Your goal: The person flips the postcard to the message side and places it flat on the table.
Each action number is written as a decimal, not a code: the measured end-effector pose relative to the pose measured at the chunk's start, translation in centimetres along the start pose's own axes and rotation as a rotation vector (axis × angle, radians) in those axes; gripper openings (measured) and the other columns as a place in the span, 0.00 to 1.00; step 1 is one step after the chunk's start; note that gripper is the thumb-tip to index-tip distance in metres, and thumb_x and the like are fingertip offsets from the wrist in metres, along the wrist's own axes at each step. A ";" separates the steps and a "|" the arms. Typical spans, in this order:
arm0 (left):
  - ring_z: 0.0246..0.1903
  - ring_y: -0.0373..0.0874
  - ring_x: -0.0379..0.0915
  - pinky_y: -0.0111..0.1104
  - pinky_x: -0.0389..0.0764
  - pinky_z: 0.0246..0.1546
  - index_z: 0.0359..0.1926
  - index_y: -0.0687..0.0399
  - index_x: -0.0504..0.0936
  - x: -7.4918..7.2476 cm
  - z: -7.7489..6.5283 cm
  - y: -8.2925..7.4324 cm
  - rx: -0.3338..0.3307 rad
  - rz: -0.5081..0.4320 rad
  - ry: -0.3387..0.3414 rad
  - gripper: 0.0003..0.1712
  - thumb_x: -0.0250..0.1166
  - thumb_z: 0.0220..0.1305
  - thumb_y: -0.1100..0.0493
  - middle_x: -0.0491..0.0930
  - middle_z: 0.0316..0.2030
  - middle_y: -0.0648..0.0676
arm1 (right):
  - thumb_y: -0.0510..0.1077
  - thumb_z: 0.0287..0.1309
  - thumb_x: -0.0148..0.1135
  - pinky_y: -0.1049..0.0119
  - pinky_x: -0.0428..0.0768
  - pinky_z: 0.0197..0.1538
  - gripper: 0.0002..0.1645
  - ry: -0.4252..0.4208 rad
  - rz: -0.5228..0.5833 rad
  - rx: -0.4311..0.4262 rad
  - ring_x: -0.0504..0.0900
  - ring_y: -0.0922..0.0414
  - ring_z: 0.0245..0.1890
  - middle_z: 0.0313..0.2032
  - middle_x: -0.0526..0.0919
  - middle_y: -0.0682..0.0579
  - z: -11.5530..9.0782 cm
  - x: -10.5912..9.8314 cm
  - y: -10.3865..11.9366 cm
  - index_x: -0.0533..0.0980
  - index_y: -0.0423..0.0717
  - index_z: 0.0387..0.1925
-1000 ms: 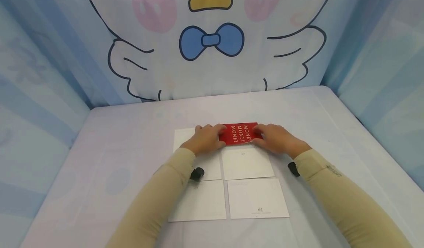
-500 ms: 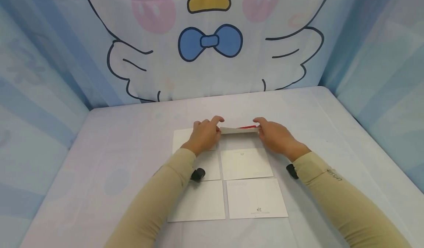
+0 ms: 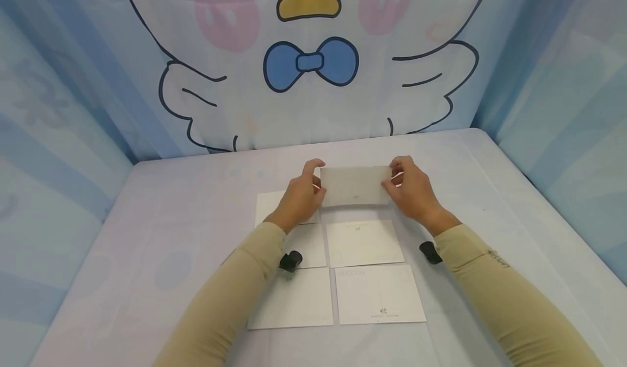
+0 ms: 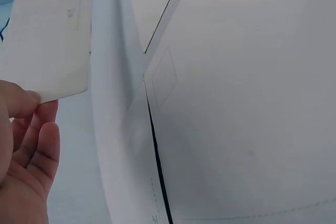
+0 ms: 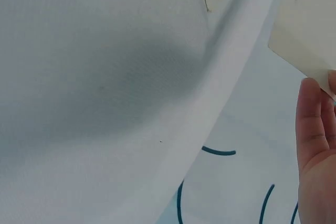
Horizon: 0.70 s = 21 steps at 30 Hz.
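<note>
A postcard (image 3: pixel 354 186) stands tilted up near the far part of the table, its off-white back facing me and its other face hidden. My left hand (image 3: pixel 300 195) pinches its left edge between thumb and fingers. On the opposite edge my right hand (image 3: pixel 413 193) grips it the same way. The left wrist view shows the left thumb against the plain back of the postcard (image 4: pixel 50 40), which bears a small grey mark. In the right wrist view, fingertips of the right hand (image 5: pixel 320 135) hold a corner of it.
Several more off-white cards lie in two columns, including one at middle right (image 3: pixel 364 243), one at front right (image 3: pixel 381 294) and one at front left (image 3: pixel 299 301). A cartoon-printed curtain (image 3: pixel 313 111) hangs behind the table (image 3: pixel 161 220).
The postcard lay red side up with MONEY lettering showing. Both hands have lifted and tipped it, so its off-white back now faces me.
</note>
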<state>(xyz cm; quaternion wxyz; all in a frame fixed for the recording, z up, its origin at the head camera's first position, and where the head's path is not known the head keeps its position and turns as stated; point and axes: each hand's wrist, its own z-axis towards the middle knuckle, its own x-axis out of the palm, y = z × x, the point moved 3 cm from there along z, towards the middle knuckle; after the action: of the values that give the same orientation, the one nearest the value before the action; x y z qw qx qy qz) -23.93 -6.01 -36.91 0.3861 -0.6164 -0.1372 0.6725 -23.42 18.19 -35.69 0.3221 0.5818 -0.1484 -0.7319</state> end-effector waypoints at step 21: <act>0.46 0.47 0.74 0.39 0.76 0.48 0.65 0.60 0.74 0.7 -0.1 0.8 -0.048 0.129 0.073 0.27 0.67 0.67 0.62 0.78 0.49 0.54 | 0.36 0.64 0.60 0.54 0.75 0.46 0.28 0.184 -0.057 0.030 0.76 0.46 0.43 0.62 0.66 0.33 -0.3 1.4 -1.0 0.69 0.31 0.64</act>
<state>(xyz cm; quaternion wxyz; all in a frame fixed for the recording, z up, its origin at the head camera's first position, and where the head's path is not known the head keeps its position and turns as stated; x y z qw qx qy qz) -24.08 -6.05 -37.97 0.3320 -0.6572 -0.0989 0.6694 -23.63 18.10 -37.41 0.3047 0.6552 -0.1124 -0.6821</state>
